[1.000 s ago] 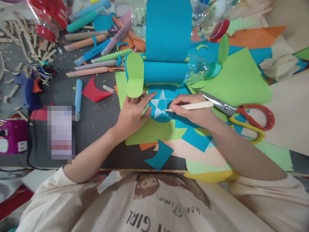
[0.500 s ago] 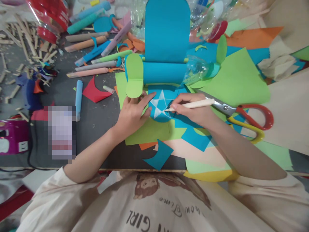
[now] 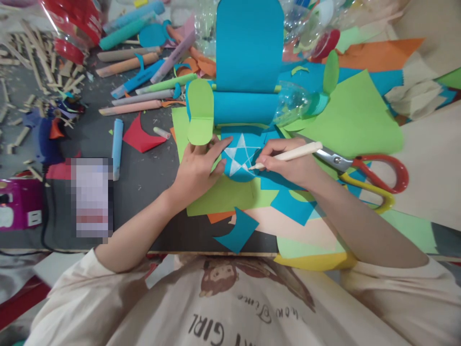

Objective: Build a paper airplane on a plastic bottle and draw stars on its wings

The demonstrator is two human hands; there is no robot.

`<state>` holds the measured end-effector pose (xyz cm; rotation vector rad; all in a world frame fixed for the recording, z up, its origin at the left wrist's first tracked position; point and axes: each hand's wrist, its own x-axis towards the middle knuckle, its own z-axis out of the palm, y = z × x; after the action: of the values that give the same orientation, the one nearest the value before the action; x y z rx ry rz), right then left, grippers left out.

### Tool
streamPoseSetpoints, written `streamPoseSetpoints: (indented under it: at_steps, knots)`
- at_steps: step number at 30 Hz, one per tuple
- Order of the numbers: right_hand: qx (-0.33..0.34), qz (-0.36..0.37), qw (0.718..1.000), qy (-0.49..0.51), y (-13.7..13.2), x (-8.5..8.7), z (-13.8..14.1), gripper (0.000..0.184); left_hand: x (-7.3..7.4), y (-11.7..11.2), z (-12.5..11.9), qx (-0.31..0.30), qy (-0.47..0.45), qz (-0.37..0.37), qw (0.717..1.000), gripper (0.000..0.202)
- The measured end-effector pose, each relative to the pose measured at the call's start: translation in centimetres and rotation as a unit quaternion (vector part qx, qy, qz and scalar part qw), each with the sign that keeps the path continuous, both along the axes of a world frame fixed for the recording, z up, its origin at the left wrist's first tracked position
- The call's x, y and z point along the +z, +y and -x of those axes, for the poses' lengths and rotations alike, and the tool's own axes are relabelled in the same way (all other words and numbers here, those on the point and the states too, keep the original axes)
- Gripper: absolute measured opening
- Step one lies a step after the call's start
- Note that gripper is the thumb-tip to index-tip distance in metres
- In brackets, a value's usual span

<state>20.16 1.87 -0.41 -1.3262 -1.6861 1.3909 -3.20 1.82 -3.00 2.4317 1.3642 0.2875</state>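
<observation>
A blue paper piece (image 3: 236,174) with a white star (image 3: 240,154) drawn on it lies on green paper at the table's middle. My left hand (image 3: 196,168) presses flat on its left side, fingers stretched out. My right hand (image 3: 288,163) pinches a cream pencil (image 3: 293,154), whose tip touches the star's right side. Just behind stands a craft of a blue paper roll (image 3: 247,108) with a tall blue flap (image 3: 250,43) and a green rounded flap (image 3: 200,113).
Scissors (image 3: 363,175) with red and yellow handles lie right of my right hand. Green (image 3: 356,120), blue and orange paper sheets cover the right side. Rolled paper sticks (image 3: 140,98) and wooden sticks (image 3: 29,57) litter the left. A purple device (image 3: 18,204) sits at the left edge.
The pencil's tip has shifted slightly right and its back end has risen a little. My left hand has stayed in place.
</observation>
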Motion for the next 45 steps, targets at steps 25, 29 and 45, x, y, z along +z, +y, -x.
streamPoseSetpoints:
  at_steps: [25,29,45]
  knots:
    - [-0.014,-0.02,1.0,-0.007,-0.04,-0.34,-0.02,0.018,-0.09,-0.04,0.02,-0.007,0.0,-0.02,1.0,0.047]
    - [-0.014,-0.025,1.0,-0.01,-0.15,-0.45,0.0,0.018,-0.15,-0.04,0.03,-0.005,-0.005,-0.023,1.0,0.046]
    - [-0.042,-0.065,0.997,-0.012,-0.38,-0.39,0.14,0.016,-0.1,-0.02,0.1,-0.005,-0.008,-0.02,1.0,0.046]
